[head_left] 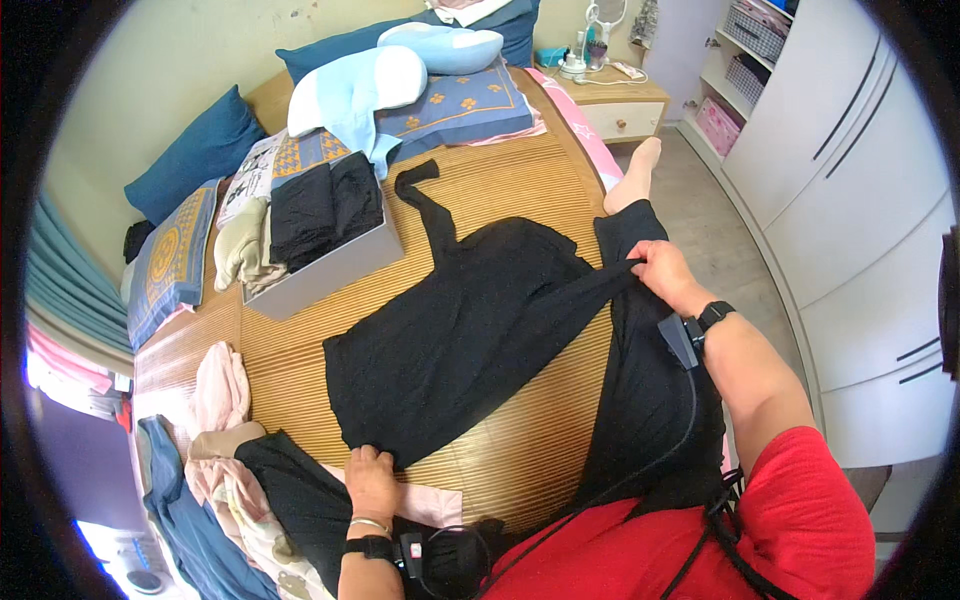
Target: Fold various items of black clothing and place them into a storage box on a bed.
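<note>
A black long-sleeved top (pixel 460 310) lies spread on the bed's bamboo mat (pixel 500 455). Its hem points toward the near left and one sleeve stretches up toward the far side. The end of the other sleeve is pinched in my right hand (pixel 665 275), held out to the right above my black-trousered leg. My left hand (pixel 371 482) has its fingers curled closed on the near corner of the hem.
A grey storage box (pixel 330 272) with folded dark and beige clothes stands beyond the top. Loose pink garments (pixel 220 385) and blue jeans (pixel 185 510) lie at the left. Pillows (pixel 355 95) line the wall. A nightstand (pixel 620 110) and white wardrobe (pixel 820 170) stand right.
</note>
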Available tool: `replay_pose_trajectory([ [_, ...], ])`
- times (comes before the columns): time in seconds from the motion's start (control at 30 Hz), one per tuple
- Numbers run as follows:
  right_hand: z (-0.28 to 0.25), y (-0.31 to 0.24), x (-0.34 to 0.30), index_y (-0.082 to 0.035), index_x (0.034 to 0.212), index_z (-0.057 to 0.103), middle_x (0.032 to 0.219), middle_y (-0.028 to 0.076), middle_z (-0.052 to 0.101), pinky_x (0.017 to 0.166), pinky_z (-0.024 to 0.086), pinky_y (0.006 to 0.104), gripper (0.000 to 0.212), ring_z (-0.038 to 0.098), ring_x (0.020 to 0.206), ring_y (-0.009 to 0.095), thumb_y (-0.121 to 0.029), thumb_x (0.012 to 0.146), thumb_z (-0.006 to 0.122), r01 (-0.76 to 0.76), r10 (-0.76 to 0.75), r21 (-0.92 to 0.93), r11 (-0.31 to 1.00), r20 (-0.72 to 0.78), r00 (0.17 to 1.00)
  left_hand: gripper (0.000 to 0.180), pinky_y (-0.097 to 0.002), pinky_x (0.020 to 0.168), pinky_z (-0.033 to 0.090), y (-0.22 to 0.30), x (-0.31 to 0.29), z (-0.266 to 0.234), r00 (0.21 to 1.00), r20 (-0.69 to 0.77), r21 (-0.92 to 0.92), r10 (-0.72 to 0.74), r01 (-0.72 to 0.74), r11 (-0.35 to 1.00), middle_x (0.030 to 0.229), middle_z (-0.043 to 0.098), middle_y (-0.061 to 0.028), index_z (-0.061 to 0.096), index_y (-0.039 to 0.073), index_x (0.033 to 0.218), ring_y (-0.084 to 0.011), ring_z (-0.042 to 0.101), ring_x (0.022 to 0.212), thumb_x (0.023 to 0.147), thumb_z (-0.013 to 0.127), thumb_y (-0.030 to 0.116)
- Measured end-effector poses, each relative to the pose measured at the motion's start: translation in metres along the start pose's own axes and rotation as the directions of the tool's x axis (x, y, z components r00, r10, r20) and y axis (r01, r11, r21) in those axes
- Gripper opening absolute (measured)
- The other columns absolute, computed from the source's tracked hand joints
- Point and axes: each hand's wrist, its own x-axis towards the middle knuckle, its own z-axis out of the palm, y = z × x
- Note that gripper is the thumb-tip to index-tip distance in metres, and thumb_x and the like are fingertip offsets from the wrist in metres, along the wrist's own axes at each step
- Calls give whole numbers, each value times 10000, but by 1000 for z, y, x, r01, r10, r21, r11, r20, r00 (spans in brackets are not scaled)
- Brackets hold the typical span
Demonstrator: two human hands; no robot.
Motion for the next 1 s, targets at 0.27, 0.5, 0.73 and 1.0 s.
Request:
replay_pose_trajectory([
  [0.27,1,2,1,-73,833,643,867,157,631,736,471,386,171,597,847,323,-73,665,609,-90,107,-234,968,61,992,154,-382,719,424,0,-7,0,993,105,49,51,-56,997,768,558,-96,663,92,720,-278,535,806,589,669,174],
  [0.5,4,-28,5,-122,898,664,917,125,640,746,480,370,279,605,881,287,-28,661,550,-40,165,-477,878,223,961,257,-388,728,433,24,28,-33,998,-61,-281,-21,3,960,770,563,-103,637,55,740,-292,547,811,574,753,214],
  [0.73,-2,-48,9,-115,892,681,913,113,646,747,481,376,221,610,887,272,-175,687,624,-3,237,-479,878,429,872,279,-375,782,453,51,42,-7,991,72,-260,109,-87,962,847,578,-126,629,40,805,-298,553,869,644,743,237],
  [1.0,41,-30,5,-108,867,687,947,86,594,802,405,397,196,523,945,269,-138,702,587,174,-16,-734,657,217,976,168,-389,769,455,45,51,-5,985,119,-283,124,-86,955,838,560,-133,604,48,806,-311,553,857,660,669,100],
])
